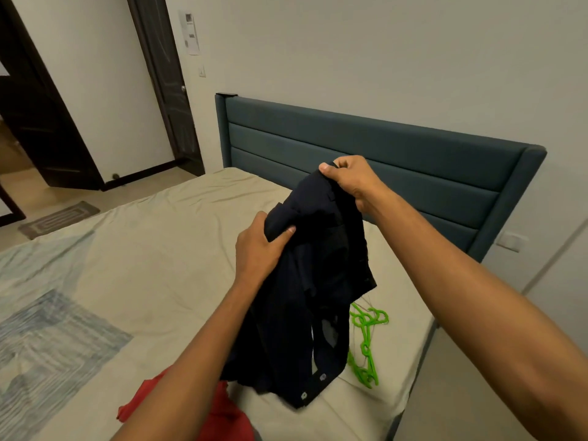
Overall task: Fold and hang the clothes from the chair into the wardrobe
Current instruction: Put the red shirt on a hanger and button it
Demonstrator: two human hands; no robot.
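Navy cloth, bunched and hanging, is what both hands are busy with: a dark button-up shirt (313, 281) held up over the bed (152, 249), its lower edge with two pale buttons dragging on the sheet at about six o'clock. The right hand (353, 181) pinches the top of the garment at twelve o'clock, thumb pressed over the fabric, near the teal headboard (381, 144). The left hand (261, 246) grips a fold of it lower down, at about nine o'clock from the shirt's middle, fingers curled round the cloth. The hands are apart, each clamped on a separate part of the same shirt.

Green plastic hangers (367, 342) lie on the sheet at about four o'clock from the shirt, just beside its hanging hem. A red garment (222, 412) sits crumpled at seven o'clock, partly under the left forearm.

To my eye the step is sorting the shirt out before it goes on a hanger. It would go best if the hands worked along to the collar or shoulder seams and shook the cloth so it falls flat, front facing one way. Lifting the hem off the bed first should keep it from snagging the hangers. Neither chair nor wardrobe is in sight from here.
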